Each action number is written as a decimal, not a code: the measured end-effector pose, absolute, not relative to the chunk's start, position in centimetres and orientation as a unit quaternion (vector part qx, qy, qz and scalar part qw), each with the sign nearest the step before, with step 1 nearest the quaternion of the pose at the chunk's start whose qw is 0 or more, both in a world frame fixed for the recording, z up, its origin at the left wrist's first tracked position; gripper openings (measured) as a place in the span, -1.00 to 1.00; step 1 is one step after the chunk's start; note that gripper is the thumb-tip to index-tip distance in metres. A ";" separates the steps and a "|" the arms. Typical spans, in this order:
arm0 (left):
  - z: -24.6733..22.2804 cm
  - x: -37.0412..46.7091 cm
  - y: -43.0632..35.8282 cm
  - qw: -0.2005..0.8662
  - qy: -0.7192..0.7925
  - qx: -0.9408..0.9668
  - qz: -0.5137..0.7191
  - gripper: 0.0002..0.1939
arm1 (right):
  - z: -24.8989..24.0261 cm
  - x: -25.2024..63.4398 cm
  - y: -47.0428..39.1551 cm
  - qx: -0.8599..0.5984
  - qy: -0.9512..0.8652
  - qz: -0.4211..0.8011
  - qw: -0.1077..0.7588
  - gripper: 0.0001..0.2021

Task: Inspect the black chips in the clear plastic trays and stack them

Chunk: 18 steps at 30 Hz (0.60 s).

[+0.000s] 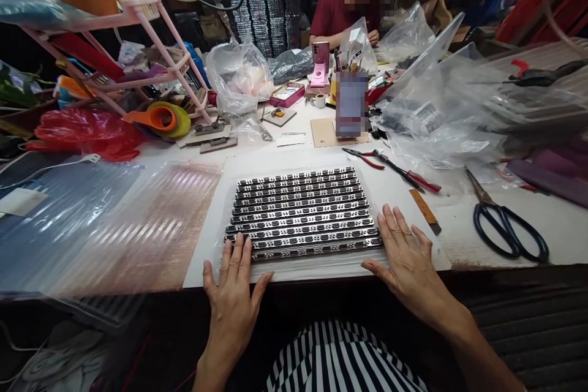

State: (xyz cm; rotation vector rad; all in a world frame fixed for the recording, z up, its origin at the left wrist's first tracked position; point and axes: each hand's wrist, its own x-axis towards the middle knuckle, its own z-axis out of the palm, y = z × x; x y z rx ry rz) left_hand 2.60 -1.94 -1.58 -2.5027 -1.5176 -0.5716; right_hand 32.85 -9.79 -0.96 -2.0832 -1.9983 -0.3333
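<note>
Several rows of black and silver connector strips [303, 211] lie side by side on a clear plastic sheet [312, 271] at the middle of the table. My left hand [234, 288] rests with spread fingers at the near left corner of the strips, fingertips touching or just over the lowest rows. At the right end of the rows, my right hand [407, 257] lies palm down, its fingers apart and pointing away from me. Neither hand holds anything.
Black-handled scissors [509, 229], a cutter with an orange handle [425, 208] and red-handled pliers [367, 158] lie to the right. Clear plastic sheets [114, 220] cover the left side. Behind are a pink rack [160, 43], a phone [351, 104], plastic bags [436, 110] and a seated person [326, 12].
</note>
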 end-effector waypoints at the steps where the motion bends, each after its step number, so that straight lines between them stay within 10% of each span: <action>1: -1.6 2.6 -1.9 0.080 -0.507 -0.837 -0.190 -0.33 | -1.0 32.9 -10.0 -0.712 -0.682 -0.116 0.118 -0.18; 18: -1.5 2.6 -2.1 0.083 -0.507 -0.837 -0.190 -0.32 | -0.7 32.0 -10.2 -0.698 -0.700 -0.098 0.115 -0.15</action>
